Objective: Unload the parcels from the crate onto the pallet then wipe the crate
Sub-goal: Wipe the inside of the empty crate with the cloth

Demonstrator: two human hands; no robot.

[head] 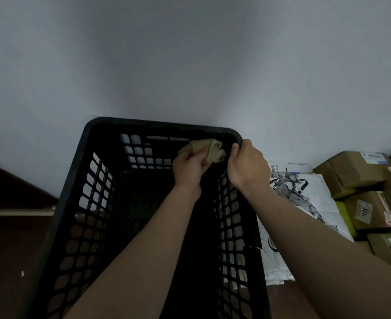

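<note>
A tall black plastic crate (79,203) with lattice walls stands in front of me against a pale wall. I see no parcels inside it. My left hand (188,166) reaches into the crate and grips a crumpled beige cloth (210,150), pressing it against the inner far right corner. My right hand (247,164) grips the crate's rim at that same far right corner. To the right of the crate lie the parcels: a white printed mailer bag (304,203) and several brown cardboard boxes (355,169).
The pale wall (189,65) rises directly behind the crate. Dark brown floor (10,261) with a light strip lies to the left. A yellow-green packet (345,215) shows between the mailer bag and the boxes.
</note>
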